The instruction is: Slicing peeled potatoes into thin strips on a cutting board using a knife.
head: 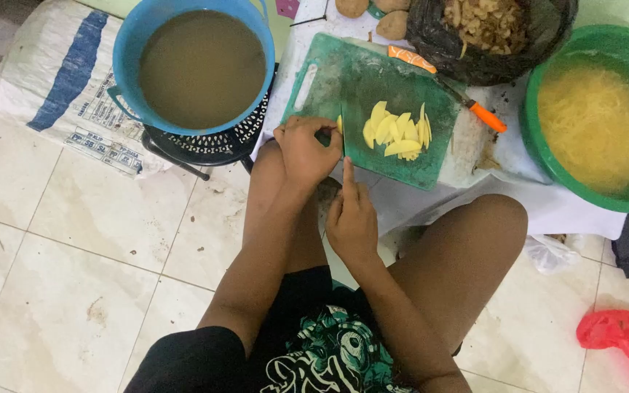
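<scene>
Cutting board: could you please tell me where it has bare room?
The cutting board is bare at its handle end, between the left hand and the potato slices. The far side, by the peeler, is crowded.

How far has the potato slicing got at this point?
Done: a pile of potato slices lies on the green cutting board, and the green bowl holds shredded potato. In hand: left hand and right hand work at the board's edge. Left: whole potatoes wait above the board.
</scene>
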